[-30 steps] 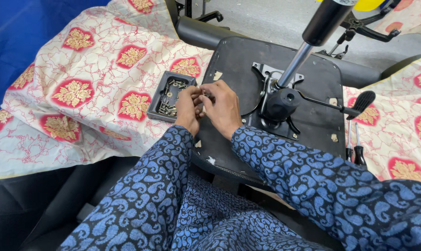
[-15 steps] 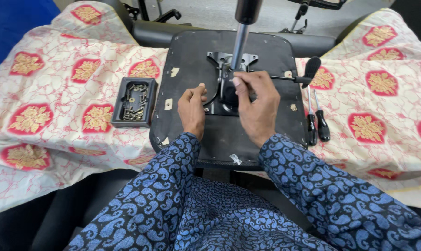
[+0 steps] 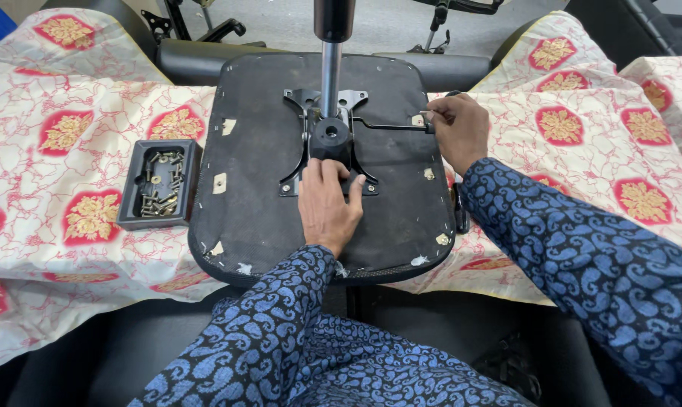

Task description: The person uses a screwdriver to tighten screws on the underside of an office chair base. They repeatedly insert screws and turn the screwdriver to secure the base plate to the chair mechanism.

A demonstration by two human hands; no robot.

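Fingers [image 3: 431,118] of the right hand [image 3: 461,132] are closing on the thin lever [image 3: 390,126], right of the metal mechanism [image 3: 331,143]; the left hand [image 3: 327,203] is pressing flat below it. Stiff, probably slippery: best gripped at its tip.

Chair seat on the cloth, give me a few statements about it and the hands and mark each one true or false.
1. The left hand rests on the black mechanism plate at the middle of the upturned chair seat. True.
2. The right hand grips the upright metal column. False: it holds the end of the side lever, away from the column.
3. The small black tray holds screws and bolts. True.
4. The tray sits on top of the seat. False: it lies on the patterned cloth, by the seat's left edge.
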